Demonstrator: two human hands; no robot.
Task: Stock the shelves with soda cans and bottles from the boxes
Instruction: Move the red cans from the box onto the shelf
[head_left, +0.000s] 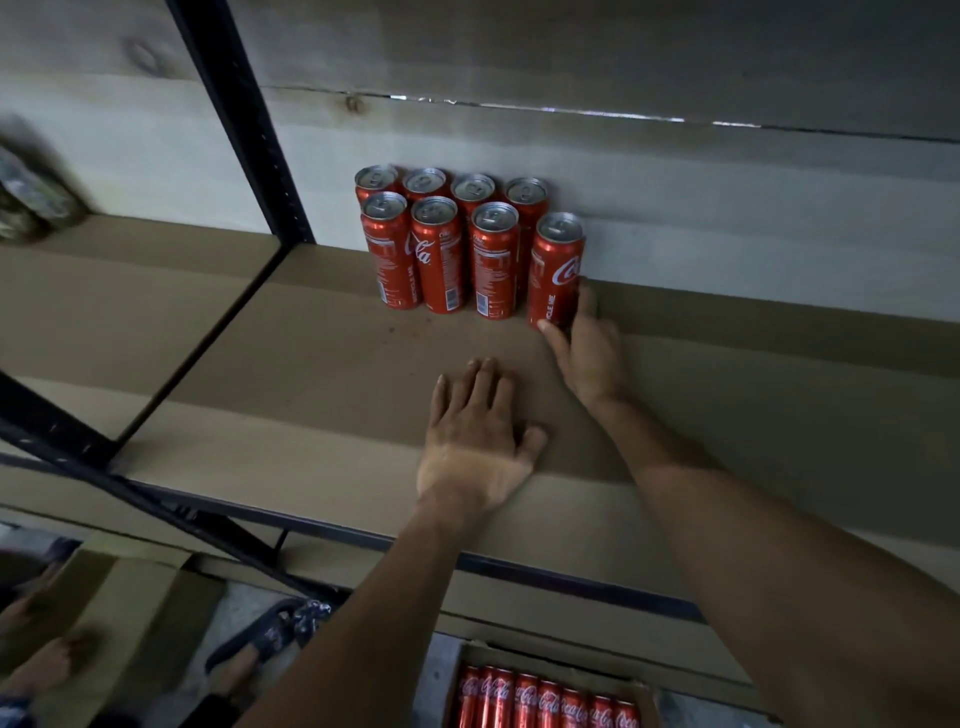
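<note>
Slim red can in pinch of right grip; left grip flat on cardboard

The cans on the shelf are thin metal. Their red sides are lacquered and glossy, and their tops are bare silver with a dull sheen. The end can catches a soft highlight along its side. The shelf board looks like smooth, matt brown fibreboard or card. The upright is dark painted metal with a satin finish. The wall planks are pale, unvarnished, knotty wood. The box is plain matt cardboard, and the boxed cans are glossy red.
</note>
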